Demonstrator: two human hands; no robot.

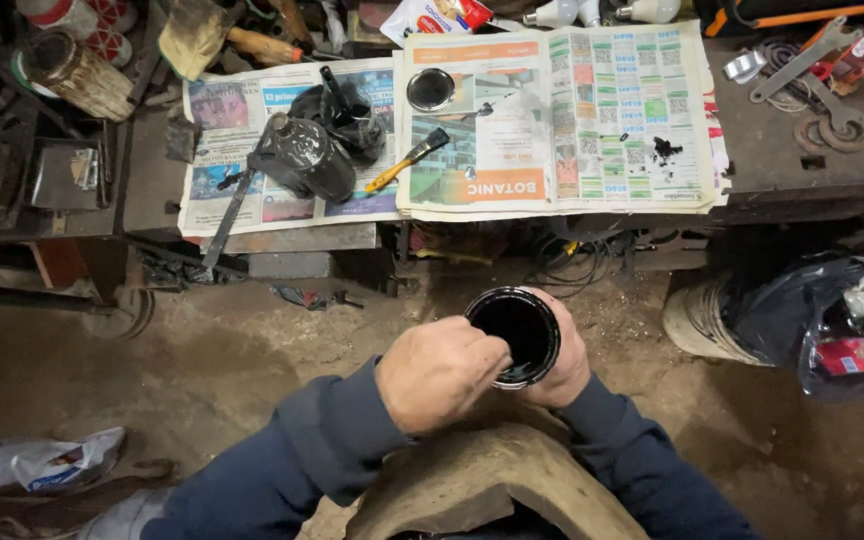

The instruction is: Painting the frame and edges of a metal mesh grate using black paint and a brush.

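**Open can of black paint, held in both hands above the floor**

Head view: a small round paint can, lid off and black inside, is held in front of the person over the dirt floor, well apart from the table. The right hand wraps around the can's far side, fingers closed on its wall. The left hand sits against the near rim, fingers curled shut at the edge; whether they pinch the rim or something small cannot be told.

The can looks like rigid metal, probably fairly light for its size, but with liquid inside it likely shifts when tilted. The rim and wall look wet with paint, so probably slippery; the side wall below the rim seems the safest hold, kept level.

On the table, spread newspaper carries the round lid, a yellow-handled brush and a black-painted metal part.
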